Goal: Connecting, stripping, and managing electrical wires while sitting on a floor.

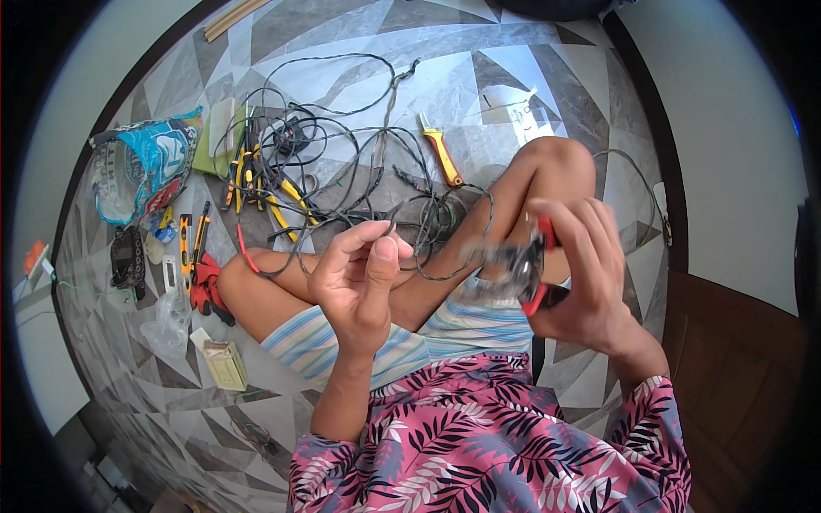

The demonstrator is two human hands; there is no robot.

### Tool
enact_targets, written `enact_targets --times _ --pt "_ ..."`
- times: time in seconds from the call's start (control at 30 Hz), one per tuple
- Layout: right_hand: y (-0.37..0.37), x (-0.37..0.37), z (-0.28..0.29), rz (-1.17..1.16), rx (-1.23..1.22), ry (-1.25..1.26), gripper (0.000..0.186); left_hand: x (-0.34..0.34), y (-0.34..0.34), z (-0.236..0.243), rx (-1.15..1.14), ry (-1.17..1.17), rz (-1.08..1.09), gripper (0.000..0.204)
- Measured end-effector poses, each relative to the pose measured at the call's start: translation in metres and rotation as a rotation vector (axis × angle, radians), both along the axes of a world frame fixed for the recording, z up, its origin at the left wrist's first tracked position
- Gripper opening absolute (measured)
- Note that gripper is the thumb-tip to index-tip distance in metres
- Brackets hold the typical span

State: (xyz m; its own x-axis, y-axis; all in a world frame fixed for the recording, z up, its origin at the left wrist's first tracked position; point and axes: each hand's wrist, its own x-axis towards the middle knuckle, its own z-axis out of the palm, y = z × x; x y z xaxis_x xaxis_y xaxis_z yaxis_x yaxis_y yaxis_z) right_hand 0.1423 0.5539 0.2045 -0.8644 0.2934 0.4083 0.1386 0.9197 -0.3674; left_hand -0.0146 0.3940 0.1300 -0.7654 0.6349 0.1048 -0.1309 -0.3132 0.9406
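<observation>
In front of my lap, my left hand pinches a dark cable between thumb and index finger, its tip sticking up past them. To the right, my right hand is wrapped round a hand tool with red-and-black handles. Motion smears its grey metal head, so the exact kind of tool cannot be told. The head points toward my left hand, with a gap between tool and cable. Beyond my left hand lies a tangle of dark cables on the tiled floor.
A red-and-yellow knife lies ahead. Yellow-and-black pliers sit among the cables. Leftward are a blue plastic bag, red gloves, an orange cutter, a clear bag and a pale yellow box. A wooden panel stands at right.
</observation>
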Motion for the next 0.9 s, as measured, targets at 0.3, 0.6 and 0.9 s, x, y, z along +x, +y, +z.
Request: enact_targets --times 0.3,0.6,0.9 --pt "-0.002 -0.010 -0.010 -0.251 0.072 -0.452 0.059 0.002 0.011 0.018 -0.206 0.557 -0.382 0.009" --pt "0.008 0.005 -0.018 -0.266 0.047 -0.425 0.057 -0.005 0.019 -0.004 -0.315 0.393 -0.073 0.012" --pt "-0.013 0.013 -0.063 -0.062 -1.543 -0.141 0.035 0.010 0.028 0.000 -0.264 0.080 -0.087 0.016"
